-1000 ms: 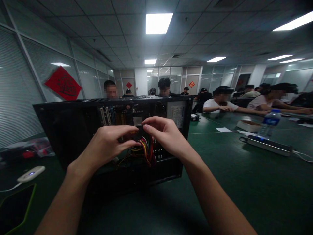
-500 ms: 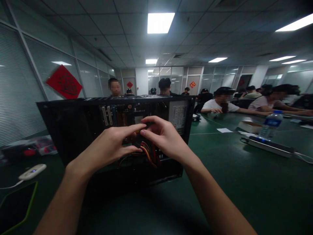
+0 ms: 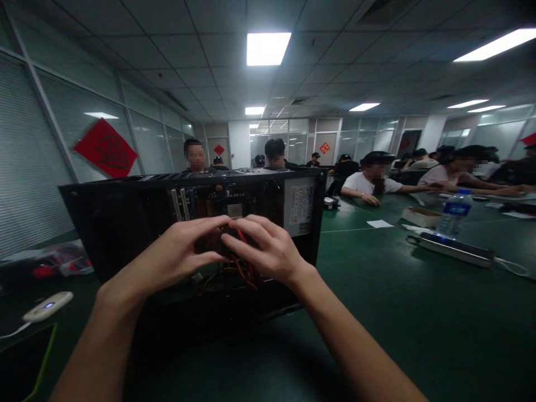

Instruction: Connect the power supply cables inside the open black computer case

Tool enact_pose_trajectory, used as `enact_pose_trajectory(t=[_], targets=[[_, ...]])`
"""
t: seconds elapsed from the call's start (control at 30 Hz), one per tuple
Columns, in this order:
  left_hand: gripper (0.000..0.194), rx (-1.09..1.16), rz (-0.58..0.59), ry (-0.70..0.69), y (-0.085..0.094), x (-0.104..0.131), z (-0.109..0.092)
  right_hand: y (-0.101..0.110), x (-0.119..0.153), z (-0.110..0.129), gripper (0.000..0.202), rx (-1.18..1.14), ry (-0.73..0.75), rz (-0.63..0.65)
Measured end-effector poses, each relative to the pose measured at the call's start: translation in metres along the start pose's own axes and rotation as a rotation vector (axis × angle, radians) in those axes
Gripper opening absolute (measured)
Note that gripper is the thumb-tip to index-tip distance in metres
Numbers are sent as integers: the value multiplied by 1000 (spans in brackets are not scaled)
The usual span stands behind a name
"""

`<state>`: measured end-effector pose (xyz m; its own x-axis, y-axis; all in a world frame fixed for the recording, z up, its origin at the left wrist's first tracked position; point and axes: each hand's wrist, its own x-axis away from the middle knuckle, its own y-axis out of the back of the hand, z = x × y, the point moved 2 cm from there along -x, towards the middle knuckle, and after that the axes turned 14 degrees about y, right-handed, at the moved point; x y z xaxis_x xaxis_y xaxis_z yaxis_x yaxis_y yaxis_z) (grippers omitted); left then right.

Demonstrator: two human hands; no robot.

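Observation:
A black computer case [image 3: 190, 174] stands in front of me with its open side facing me, showing a circuit board and a labelled power supply [image 3: 299, 206]. Before this opening, my right hand [image 3: 266, 245] has its fingers curled around a bundle of red and yellow power cables [image 3: 247, 273]. Close beside it is my left hand [image 3: 182, 248], thumb and index finger apart, the index tip at the right hand's fingers. I make out nothing held in the left hand, though its other fingers are partly hidden. The cable ends are hidden behind my hands.
Left of the case lie a plastic-wrapped bundle [image 3: 62, 259], a white device [image 3: 48, 307] with a cord, and a green-edged dark panel [image 3: 25, 363]. To the right are a water bottle [image 3: 454, 215], a power strip [image 3: 456, 248] and an open box [image 3: 421, 216]. Several people sit beyond.
Both hands have shifted slightly left and down in view, together with the cables. The right hand's fingers have turned lower, and a red wire now shows between them.

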<state>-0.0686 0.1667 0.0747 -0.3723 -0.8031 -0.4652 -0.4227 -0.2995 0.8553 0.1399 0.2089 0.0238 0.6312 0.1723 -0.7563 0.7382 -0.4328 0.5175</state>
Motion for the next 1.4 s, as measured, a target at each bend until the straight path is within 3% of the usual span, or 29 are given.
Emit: enact_pose_trajectory(t=[0.1, 0.23, 0.37, 0.47, 0.67, 0.77, 0.93, 1.1, 1.4], targets=[[60, -20, -41, 6, -3, -3, 2, -9, 0, 1, 32, -9, 4, 30], [39, -200, -130, 23, -14, -10, 6, -18, 2, -5, 31, 5, -257, 147], [30, -418, -84, -3, -36, -18, 8, -32, 15, -15, 27, -105, -453, 309], [27, -535, -46, 52, -53, -25, 12, -49, 36, -30, 23, -200, -544, 425], [27, -534, -6, 117, -80, -32, 26, -76, 76, -55, 30, -207, -619, 564], [26, -495, 21, 141, -95, -35, 32, -74, 75, -54, 28, -192, -601, 615], [23, -488, 57, 138, -113, -38, 44, -62, 53, -42, 26, -155, -437, 558], [22, -426, 84, 188, -115, -37, 57, -61, 43, -39, 24, -117, -421, 606], [22, -338, 74, 217, -121, -37, 61, -73, 49, -43, 21, -164, -434, 656]])
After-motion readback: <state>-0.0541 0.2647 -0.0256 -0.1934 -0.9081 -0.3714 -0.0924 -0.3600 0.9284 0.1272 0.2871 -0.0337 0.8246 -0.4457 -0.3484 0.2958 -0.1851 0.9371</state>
